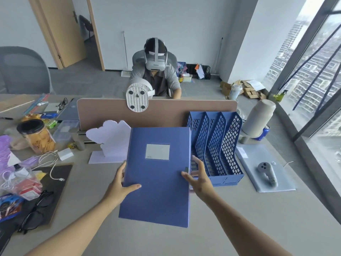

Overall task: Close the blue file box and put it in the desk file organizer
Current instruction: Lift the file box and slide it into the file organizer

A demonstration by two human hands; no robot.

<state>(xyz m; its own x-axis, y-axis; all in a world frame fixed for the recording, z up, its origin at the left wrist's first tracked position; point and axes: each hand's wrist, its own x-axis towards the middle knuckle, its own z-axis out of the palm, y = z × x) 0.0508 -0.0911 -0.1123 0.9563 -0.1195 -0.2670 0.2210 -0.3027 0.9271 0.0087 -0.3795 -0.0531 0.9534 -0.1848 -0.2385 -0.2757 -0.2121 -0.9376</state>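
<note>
1. Blue file box (156,174): pale rectangular label (157,152) on the cover, small print in its lower left corner, too small to read
2. Blue can (263,133) beside the grey flask: markings blurred, unreadable
3. Snack packets at left: print illegible; no other readable text, brand or number
</note>
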